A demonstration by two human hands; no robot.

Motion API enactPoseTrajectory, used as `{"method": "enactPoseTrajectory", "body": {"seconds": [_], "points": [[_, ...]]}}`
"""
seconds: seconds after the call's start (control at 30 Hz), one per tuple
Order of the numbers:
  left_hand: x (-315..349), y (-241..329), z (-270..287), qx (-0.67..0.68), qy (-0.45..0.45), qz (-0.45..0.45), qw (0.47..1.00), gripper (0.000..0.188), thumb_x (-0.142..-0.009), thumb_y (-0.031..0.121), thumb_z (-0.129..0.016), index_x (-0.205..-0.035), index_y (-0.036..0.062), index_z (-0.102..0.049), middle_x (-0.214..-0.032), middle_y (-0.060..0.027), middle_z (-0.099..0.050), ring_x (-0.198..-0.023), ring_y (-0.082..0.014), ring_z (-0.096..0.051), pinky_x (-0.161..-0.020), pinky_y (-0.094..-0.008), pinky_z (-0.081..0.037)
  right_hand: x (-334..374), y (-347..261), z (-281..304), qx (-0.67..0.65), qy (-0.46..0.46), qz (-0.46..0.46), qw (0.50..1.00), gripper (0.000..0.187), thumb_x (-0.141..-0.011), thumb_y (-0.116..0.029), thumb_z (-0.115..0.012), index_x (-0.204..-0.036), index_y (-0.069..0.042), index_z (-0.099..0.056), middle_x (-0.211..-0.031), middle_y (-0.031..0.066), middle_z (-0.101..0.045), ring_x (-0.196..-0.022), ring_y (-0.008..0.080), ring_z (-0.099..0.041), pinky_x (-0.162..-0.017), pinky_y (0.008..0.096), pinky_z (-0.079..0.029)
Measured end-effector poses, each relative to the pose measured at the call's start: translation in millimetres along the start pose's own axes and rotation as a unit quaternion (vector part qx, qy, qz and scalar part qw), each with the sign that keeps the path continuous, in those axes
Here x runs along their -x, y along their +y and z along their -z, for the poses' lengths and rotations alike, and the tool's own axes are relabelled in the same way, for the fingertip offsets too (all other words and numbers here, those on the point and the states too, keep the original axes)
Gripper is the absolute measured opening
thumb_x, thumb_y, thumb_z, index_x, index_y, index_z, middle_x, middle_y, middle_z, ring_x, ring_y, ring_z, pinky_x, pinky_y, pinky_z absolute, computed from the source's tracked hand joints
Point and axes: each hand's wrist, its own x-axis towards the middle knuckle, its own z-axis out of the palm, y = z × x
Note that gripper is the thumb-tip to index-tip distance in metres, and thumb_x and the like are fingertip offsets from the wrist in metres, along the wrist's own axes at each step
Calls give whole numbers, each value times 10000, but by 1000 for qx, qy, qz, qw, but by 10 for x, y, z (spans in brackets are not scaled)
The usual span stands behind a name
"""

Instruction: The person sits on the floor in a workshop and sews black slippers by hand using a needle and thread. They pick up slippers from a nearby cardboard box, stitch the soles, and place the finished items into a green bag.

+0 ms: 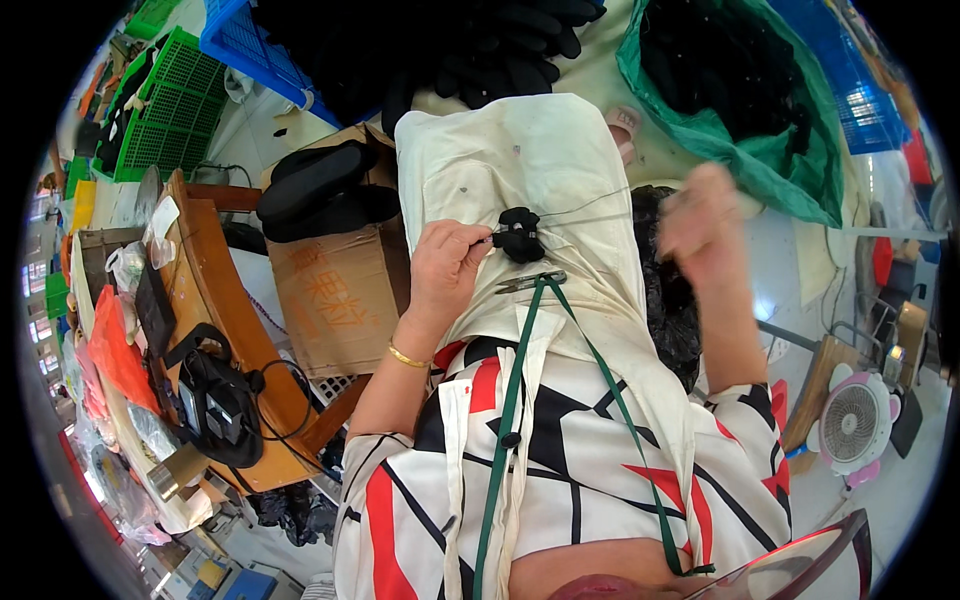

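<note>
My left hand [445,262] pinches the edge of a small, bunched black fabric piece [519,236] above the cream cloth [480,150] over my lap. From that piece a thin dark thread [585,205] runs off to the right, toward my right hand [704,225]. That hand is raised over the right side of my lap and smeared by motion, so its fingers and anything in them cannot be made out. Just below the black piece, small metal thread snips [532,282] lie on the cloth, tied to a green cord [515,385] that loops down from my neck.
Black slippers [325,190] lie on a cardboard box [335,300] at left, beside a wooden table [235,340] with a black bag [215,395]. Ahead is a heap of black pieces [470,45]. A green sack [740,165] and a small fan [853,420] stand at right.
</note>
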Motion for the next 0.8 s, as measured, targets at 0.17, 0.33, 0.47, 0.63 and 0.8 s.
{"method": "enactPoseTrajectory", "body": {"seconds": [0.17, 0.33, 0.47, 0.63, 0.8], "points": [[-1, -52, 53, -4, 0, -8, 1000, 152, -780, 5, -710, -913, 45, -649, -841, -90, -633, -831, -294, -583, -719, -376, -477, -247, -1331, 1094, -145, 199, 205, 947, 132, -972, -10, -463, -841, -8, -453, -586, -24, -304, -515, 97, -334, -988, 437, -504], [50, -24, -44, 16, -61, 11, 998, 150, -781, 14, -708, -915, 37, -645, -832, -102, -624, -813, -304, -571, -716, -374, -471, -222, -1634, 1661, 50, 321, 370, 870, 182, -957, -16, -449, -780, -37, -410, -589, -11, -297, -521, 100, -336, -1014, 525, -492], [9, -5, -88, 52, -59, 48, 996, 141, -794, 25, -705, -926, 37, -655, -832, -101, -626, -806, -299, -571, -718, -369, -469, -264, -893, 1363, 236, 208, 254, 915, 67, -912, 4, -551, -891, -45, -511, -681, 13, -473, -613, 118, -502, -941, 445, -523], [1, 16, -87, 91, -64, 104, 988, 117, -815, 54, -697, -924, 33, -660, -835, -104, -632, -801, -284, -578, -698, -363, -469, -135, 499, 559, 371, -22, -82, 925, 177, -909, -54, -633, -1085, -51, -619, -943, -21, -581, -891, 61, -542, -814, 235, -464], [53, -88, -90, 160, -82, 137, 974, 129, -845, 67, -681, -961, 15, -660, -876, -76, -634, -797, -162, -585, -716, -259, -466, -87, 1055, -186, 466, -232, -72, 851, 240, -881, -118, -669, -1094, -13, -627, -887, 23, -604, -830, 115, -556, -763, 285, -471]]}}
